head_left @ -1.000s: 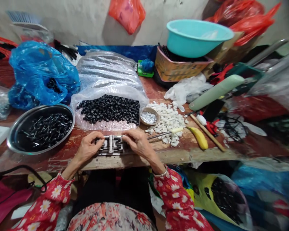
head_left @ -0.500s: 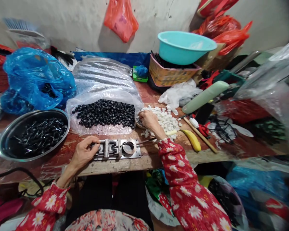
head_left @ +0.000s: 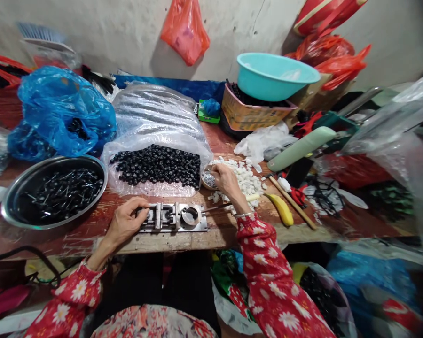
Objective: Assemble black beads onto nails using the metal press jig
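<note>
My left hand [head_left: 129, 219] is closed on the left end of a metal jig [head_left: 158, 217] at the table's front edge. A round metal ring [head_left: 191, 215] sits on the jig's right part. My right hand [head_left: 227, 180] is at the right rim of a small bowl [head_left: 207, 184] of small shiny metal pieces. Its thumb and fingers are pinched together; whatever they hold is too small to make out. Behind the jig, many black round knob-like parts [head_left: 155, 165] spill from a clear plastic bag [head_left: 155, 105]. White plastic bits [head_left: 245, 176] lie in a heap beside my right hand.
A steel basin [head_left: 12, 211] with black-headed metal pins stands left, before a blue bag [head_left: 65, 110]. To the right lie a yellow banana-shaped object [head_left: 280, 210] and a wooden-handled hammer [head_left: 296, 205]. A turquoise basin [head_left: 275, 77] rests on a crate [head_left: 246, 111] at the back.
My right hand has drawn back to the right from inside the small bowl, so more of its metal pieces show. My left hand stays on the jig. The whole view has shifted slightly.
</note>
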Tool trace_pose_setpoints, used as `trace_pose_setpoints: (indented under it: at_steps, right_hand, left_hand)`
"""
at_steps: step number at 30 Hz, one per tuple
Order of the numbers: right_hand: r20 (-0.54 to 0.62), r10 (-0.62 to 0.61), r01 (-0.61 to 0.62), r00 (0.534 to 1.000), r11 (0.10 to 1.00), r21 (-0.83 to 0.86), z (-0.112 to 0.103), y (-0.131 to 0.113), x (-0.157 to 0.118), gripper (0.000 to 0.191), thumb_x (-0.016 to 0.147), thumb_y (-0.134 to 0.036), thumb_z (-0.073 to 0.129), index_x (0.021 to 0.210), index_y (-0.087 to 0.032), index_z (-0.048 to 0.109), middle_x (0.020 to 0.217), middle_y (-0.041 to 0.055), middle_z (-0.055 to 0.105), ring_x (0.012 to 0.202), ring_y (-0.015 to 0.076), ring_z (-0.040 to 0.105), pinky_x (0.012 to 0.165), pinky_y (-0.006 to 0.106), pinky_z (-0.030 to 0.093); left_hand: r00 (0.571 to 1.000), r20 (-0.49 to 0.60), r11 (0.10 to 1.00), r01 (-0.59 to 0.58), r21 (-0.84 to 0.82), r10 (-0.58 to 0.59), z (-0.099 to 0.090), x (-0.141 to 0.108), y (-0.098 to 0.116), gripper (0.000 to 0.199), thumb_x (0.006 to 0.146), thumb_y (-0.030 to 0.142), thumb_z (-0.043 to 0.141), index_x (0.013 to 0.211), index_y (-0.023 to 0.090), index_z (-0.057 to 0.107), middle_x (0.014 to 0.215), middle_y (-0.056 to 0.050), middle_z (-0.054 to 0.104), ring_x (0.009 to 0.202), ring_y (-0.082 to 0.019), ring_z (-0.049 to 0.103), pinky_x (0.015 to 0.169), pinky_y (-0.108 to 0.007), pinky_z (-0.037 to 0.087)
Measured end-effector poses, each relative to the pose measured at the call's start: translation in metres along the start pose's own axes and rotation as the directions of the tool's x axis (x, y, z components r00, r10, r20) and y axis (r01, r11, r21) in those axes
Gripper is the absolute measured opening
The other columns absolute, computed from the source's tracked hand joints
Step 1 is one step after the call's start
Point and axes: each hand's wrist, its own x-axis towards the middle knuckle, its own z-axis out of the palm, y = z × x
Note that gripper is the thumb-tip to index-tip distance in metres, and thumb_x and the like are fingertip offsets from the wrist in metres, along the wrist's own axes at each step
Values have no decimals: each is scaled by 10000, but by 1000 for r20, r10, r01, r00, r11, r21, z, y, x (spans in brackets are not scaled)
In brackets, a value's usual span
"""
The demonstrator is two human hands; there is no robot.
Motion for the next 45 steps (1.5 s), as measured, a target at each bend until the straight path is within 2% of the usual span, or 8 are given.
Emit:
trace_pose_setpoints:
  at_steps: [4,8,13,18,25,31,40,45]
  right_hand:
    - [21,-22,18,1000,982,189,-8,-25,-24,134,913,-278,523,834,-216,612,790,27,671,721,189,569,701,295,433]
    - [90,-108,59,990,901,429,-9,-68,-55,130,943,-289,556,849,-218,612,780,5,629,709,173,544,696,287,422]
    - [130,-307,212,943,853,476,5,-121,-81,124,984,-200,544,871,-219,591,868,31,634,813,189,578,766,301,432]
    - [168,-402,311,900,862,400,31,-148,-90,177,1036,-161,475,930,-212,608,916,53,626,837,199,578,762,304,431]
    - [225,-413,396,882,910,120,51,-158,-95,202,1054,-164,509,944,-203,674,960,88,664,917,249,542,809,351,406]
    - [167,-396,376,903,916,140,48,-157,-103,205,1069,-213,532,953,-220,701,952,73,679,929,248,539,825,358,419]
    - [193,-463,458,865,886,71,39,-154,-121,187,1064,-224,569,999,-234,744,953,56,726,929,246,511,822,379,361]
    - [95,-421,402,902,899,171,27,-145,-123,238,1082,-236,515,1039,-237,749,996,66,745,943,246,542,845,380,410]
  left_hand:
    - [999,-28,1000,-16,-8,16,0,-2,0,125,960,253,650,1043,219,738,1088,-38,727,953,-164,675,718,-257,478]
    - [997,-73,1000,-13,-8,13,2,-3,0,132,958,265,669,1057,213,740,1079,-47,723,916,-161,662,681,-258,461]
    - [995,-97,1000,-4,-24,2,3,-4,2,116,962,263,672,1041,210,739,1043,-45,719,893,-159,653,684,-260,469]
    - [996,-91,999,-3,-34,0,3,-5,4,118,969,246,658,1040,206,743,1040,-45,715,901,-158,656,710,-265,483]
    - [996,-88,1000,-2,-30,0,2,-4,9,136,966,261,642,1033,199,743,1031,-61,725,906,-176,658,732,-287,515]
    - [996,-93,1000,-7,-19,5,1,-3,11,114,960,240,645,1007,195,738,1004,-54,725,858,-163,646,710,-276,506]
    - [997,-82,998,10,-57,-14,1,-6,7,152,947,263,658,1038,184,750,1091,-70,694,663,-98,544,551,-241,417]
    - [992,-124,1000,-19,-17,17,-2,-9,10,163,935,309,672,1005,186,754,1157,-100,695,706,-121,583,603,-263,482]
